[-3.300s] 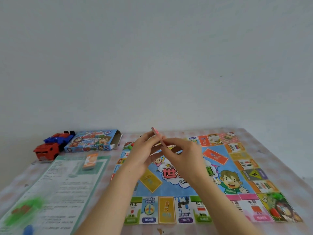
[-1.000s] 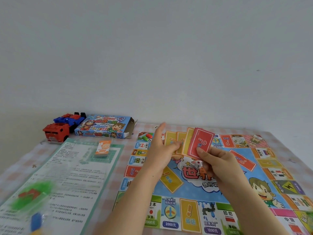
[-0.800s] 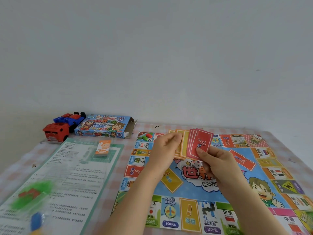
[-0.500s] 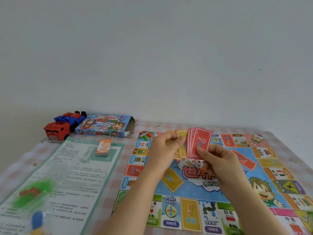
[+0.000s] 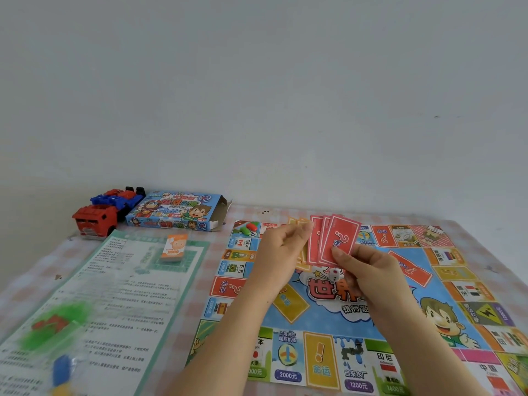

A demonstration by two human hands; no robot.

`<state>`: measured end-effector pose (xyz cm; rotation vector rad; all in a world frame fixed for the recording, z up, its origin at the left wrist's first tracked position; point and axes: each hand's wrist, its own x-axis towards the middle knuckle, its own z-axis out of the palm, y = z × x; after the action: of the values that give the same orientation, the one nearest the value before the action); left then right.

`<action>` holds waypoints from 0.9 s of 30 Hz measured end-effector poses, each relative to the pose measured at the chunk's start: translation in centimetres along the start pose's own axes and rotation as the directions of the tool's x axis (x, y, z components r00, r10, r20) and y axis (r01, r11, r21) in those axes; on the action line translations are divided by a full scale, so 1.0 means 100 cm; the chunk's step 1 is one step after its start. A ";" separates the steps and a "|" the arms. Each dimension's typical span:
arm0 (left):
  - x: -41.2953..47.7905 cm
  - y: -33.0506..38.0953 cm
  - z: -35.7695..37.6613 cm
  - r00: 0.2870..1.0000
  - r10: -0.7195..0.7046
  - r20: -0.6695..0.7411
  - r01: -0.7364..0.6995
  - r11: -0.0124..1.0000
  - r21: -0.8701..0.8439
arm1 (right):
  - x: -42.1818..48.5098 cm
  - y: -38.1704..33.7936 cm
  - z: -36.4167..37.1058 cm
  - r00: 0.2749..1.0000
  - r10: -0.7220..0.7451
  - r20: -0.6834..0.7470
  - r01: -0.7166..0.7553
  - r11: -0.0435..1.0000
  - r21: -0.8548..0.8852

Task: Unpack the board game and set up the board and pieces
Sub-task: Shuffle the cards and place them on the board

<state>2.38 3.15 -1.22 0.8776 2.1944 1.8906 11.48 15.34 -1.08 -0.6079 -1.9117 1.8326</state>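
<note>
The colourful game board [image 5: 328,364] lies unfolded on the table. Above its centre my right hand [image 5: 368,270] holds a small fan of red question-mark cards [image 5: 340,238]. My left hand [image 5: 281,250] pinches several yellow cards [image 5: 298,224], mostly hidden behind its fingers. A white die [image 5: 334,275] rests on the board just below the red cards. The open blue game box [image 5: 174,211] lies at the back left. A small orange stack of play money [image 5: 174,247] sits on the printed sheet [image 5: 114,304].
A red toy truck [image 5: 95,220] and a blue toy [image 5: 117,199] stand beside the box against the wall. A clear bag with green, red and blue pieces [image 5: 54,327] lies blurred at the near left. The checked tablecloth [image 5: 485,250] ends at the right.
The one pack of cards has been fanned out and split: red cards have gone to my right hand, yellow ones stay in my left. The view has shifted slightly to the left.
</note>
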 end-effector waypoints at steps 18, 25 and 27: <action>-0.001 0.005 -0.004 0.987 -0.112 -0.116 0.094 0.984 -0.154 | -0.002 -0.003 0.000 0.998 -0.011 -0.069 0.018 0.995 0.097; -0.002 0.005 -0.004 0.987 -0.118 -0.110 0.104 0.987 -0.125 | -0.005 -0.004 -0.001 0.999 -0.017 -0.045 0.020 0.996 0.084; -0.002 0.006 -0.003 0.988 -0.126 -0.090 0.114 0.985 -0.133 | -0.005 -0.004 0.000 0.998 -0.026 -0.048 0.029 0.997 0.071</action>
<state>2.57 2.80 -0.64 0.6292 2.0984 2.0284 11.90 15.08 -0.65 -0.5928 -1.8067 1.8444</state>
